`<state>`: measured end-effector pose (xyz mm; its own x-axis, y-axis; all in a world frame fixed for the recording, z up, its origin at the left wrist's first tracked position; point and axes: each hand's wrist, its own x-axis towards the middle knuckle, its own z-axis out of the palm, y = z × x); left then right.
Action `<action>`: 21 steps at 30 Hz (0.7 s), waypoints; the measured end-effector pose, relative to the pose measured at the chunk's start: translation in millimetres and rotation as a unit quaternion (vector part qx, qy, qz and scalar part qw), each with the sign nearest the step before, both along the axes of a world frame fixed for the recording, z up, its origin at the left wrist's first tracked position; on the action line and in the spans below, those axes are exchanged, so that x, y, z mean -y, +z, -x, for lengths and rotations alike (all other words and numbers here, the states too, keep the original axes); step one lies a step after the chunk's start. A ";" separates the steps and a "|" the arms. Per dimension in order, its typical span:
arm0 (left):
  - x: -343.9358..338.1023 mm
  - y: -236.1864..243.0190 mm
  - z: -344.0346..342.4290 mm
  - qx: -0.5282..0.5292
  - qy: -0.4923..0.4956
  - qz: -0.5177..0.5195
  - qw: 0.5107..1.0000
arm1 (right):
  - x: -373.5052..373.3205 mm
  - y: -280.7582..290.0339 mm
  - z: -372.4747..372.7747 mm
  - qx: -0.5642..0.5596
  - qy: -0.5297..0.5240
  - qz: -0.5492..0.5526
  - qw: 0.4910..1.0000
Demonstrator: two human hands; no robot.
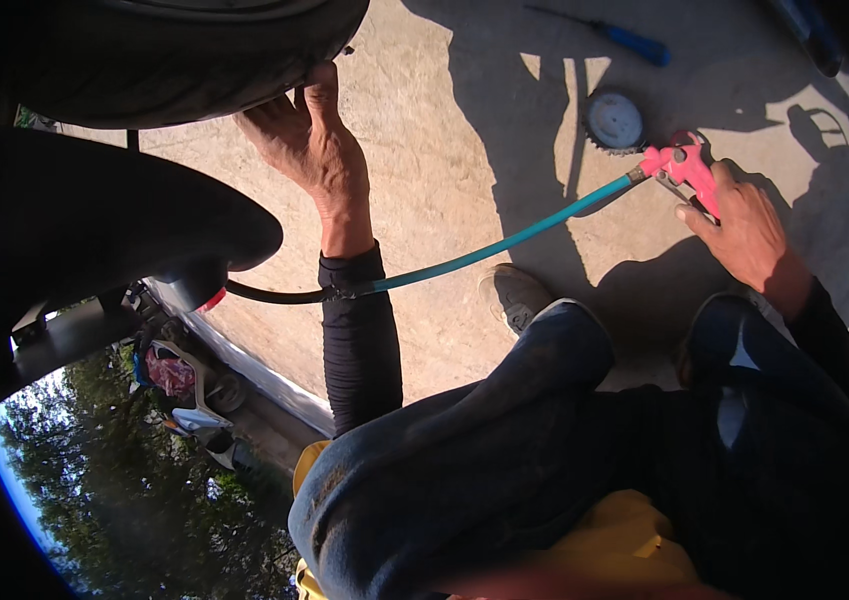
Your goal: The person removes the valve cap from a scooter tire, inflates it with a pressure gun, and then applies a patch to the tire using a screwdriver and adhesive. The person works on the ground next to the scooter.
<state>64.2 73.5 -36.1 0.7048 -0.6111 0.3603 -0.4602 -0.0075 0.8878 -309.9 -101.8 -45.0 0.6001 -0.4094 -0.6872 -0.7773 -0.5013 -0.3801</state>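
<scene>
At the upper left, a black tyre [194,75] fills the corner. My left hand [309,150] reaches up to its lower edge, thumb and fingers curled against the rubber. The fingertips are partly hidden by the tyre. Over on the right, my right hand [744,225] is closed round the handle of a pink air gun [684,170] with a metal lever. A teal hose [504,243] joins the gun and curves left to a black section [274,296], passing over my left sleeve.
A round blue-grey disc with a toothed rim [614,122] lies on the concrete near the gun. Behind it rests a blue-handled screwdriver [634,44]. A dark vehicle part [144,210] juts in below the tyre. My shoe [514,295] stands under the hose. Parked motorcycles [184,390] show at lower left.
</scene>
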 end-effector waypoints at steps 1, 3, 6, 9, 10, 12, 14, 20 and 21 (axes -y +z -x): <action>-2.5 1.2 -0.1 -0.001 0.003 -0.004 1.000 | 4.3 2.9 2.6 0.026 0.049 0.030 0.998; 1.6 0.2 -1.4 -0.009 -0.002 -0.003 1.000 | 20.3 26.9 12.4 0.058 0.139 0.100 0.983; 4.8 2.9 1.1 -0.008 0.001 -0.015 1.000 | 62.8 56.3 2.0 0.061 0.180 0.115 0.975; 0.5 2.5 0.4 -0.022 0.012 -0.009 1.000 | 96.1 56.9 -9.5 0.053 0.263 0.167 0.949; 0.2 3.6 0.1 -0.016 0.011 -0.001 1.000 | 103.6 57.0 -19.0 0.046 0.296 0.187 0.936; 6.3 -4.9 0.1 -0.020 -0.005 0.023 1.000 | 97.1 58.1 -38.8 0.037 0.284 0.213 0.934; 13.3 -11.5 0.4 -0.044 -0.010 0.036 0.998 | 87.7 56.0 -57.5 0.088 0.274 0.240 0.927; 16.6 -7.4 4.8 -0.022 -0.001 0.018 1.000 | 97.4 3.4 -113.0 0.117 0.204 0.143 0.961; 18.5 -5.5 5.7 -0.008 -0.001 0.020 1.000 | 91.6 -10.5 -113.8 0.138 0.187 0.157 0.960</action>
<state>58.5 55.0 -41.6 0.7099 -0.5972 0.3733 -0.4464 0.0285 0.8944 -196.1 -193.4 -55.5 0.8866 -0.2906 -0.3599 -0.4125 -0.8489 -0.3306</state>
